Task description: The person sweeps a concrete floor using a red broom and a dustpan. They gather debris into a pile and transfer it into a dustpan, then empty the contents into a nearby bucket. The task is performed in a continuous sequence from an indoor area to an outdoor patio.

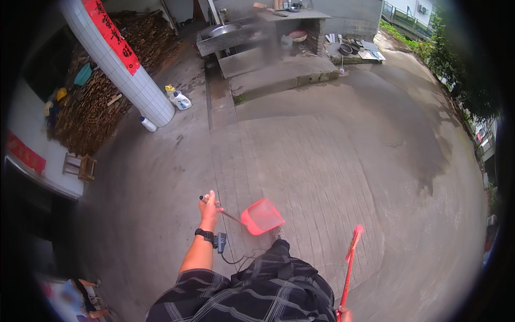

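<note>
Two tools in play, head view: left hand (210, 210) is gripping the dustpan (262, 216) handle, fingers wrapped, pan tilted w/ lip near the concrete floor (322, 161). Right hand (345, 313), mostly cut off, is closing round the red broom (351, 257), bristles angled fwd beside the pan.

left hand (210, 208): red dustpan (262, 216) | right hand (344, 314): red broom (350, 264)
</note>
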Demonstrator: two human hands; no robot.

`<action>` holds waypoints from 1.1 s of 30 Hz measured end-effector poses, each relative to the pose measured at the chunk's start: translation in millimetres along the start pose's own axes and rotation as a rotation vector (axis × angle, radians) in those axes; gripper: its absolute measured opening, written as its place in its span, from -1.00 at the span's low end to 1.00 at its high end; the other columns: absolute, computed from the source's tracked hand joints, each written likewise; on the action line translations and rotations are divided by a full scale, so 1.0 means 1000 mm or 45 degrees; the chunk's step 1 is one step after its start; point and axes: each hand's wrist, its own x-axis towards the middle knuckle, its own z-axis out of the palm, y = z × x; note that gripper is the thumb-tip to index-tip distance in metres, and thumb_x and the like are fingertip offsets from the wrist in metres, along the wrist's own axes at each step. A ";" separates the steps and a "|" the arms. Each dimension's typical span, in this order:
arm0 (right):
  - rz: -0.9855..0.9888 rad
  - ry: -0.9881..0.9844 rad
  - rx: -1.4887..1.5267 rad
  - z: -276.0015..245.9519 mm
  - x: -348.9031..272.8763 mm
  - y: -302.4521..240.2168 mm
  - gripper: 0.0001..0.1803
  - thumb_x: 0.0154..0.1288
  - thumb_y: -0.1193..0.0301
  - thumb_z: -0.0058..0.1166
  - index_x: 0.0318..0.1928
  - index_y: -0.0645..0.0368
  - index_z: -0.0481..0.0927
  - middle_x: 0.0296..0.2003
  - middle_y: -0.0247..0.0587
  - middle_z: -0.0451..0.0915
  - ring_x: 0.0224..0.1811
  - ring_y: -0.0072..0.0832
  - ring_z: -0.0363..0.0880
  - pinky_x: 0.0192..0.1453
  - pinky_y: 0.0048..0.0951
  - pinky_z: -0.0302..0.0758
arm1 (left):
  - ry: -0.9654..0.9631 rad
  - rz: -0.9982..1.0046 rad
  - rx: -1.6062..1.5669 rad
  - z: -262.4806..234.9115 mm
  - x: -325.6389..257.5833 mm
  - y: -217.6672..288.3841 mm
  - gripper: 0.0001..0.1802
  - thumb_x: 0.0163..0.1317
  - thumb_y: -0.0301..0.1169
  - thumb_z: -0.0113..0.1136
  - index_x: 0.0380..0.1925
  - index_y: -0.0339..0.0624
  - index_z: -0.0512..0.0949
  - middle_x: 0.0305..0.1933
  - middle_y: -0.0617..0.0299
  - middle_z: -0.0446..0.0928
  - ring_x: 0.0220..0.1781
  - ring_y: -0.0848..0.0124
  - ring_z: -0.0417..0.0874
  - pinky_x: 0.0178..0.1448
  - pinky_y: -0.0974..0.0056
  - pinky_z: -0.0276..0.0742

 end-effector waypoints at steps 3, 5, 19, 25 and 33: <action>0.076 0.099 -0.155 0.044 0.021 -0.042 -0.77 0.31 0.34 0.08 -0.52 0.00 0.48 -0.69 -0.48 0.41 -0.70 -0.68 0.34 -0.70 -0.66 0.20 | 0.064 0.008 -0.048 -0.011 0.031 0.010 -0.62 0.30 -0.08 0.19 -0.50 -0.10 0.40 -0.42 0.32 0.37 -0.39 0.50 0.46 -0.57 0.33 0.59; 0.162 0.106 -0.192 0.062 0.032 -0.058 -0.85 0.31 0.36 0.08 -0.43 0.04 0.52 -0.68 -0.48 0.40 -0.71 -0.68 0.32 -0.70 -0.66 0.19 | 0.095 0.014 -0.070 -0.017 0.048 0.013 -0.62 0.30 -0.08 0.19 -0.50 -0.11 0.41 -0.42 0.33 0.37 -0.39 0.50 0.45 -0.58 0.33 0.58; 0.156 -0.176 -0.519 0.310 0.090 -0.222 -0.94 0.18 0.57 0.01 -0.32 0.25 0.44 -0.59 -0.19 0.47 -0.72 -0.52 0.37 -0.71 -0.46 0.30 | 0.384 0.139 -0.230 -0.074 0.132 0.057 -0.61 0.37 -0.07 0.10 -0.52 -0.07 0.37 -0.57 0.36 0.31 -0.45 0.52 0.46 -0.58 0.35 0.58; 0.077 -0.188 -0.633 0.397 0.128 -0.284 -0.90 0.19 0.59 -0.02 -0.25 0.26 0.42 -0.60 -0.21 0.46 -0.72 -0.51 0.38 -0.71 -0.46 0.31 | 0.599 0.104 -0.221 -0.069 0.162 0.064 -0.59 0.37 -0.07 0.10 -0.56 -0.06 0.35 -0.58 0.37 0.29 -0.45 0.52 0.46 -0.58 0.36 0.57; 0.066 -0.192 -0.886 0.522 0.192 -0.381 -0.89 0.16 0.60 -0.04 -0.26 0.28 0.42 -0.62 -0.22 0.44 -0.74 -0.50 0.37 -0.74 -0.44 0.31 | 0.818 0.017 -0.170 -0.054 0.201 0.106 -0.60 0.36 -0.06 0.11 -0.53 -0.07 0.35 -0.60 0.37 0.26 -0.48 0.51 0.43 -0.62 0.36 0.55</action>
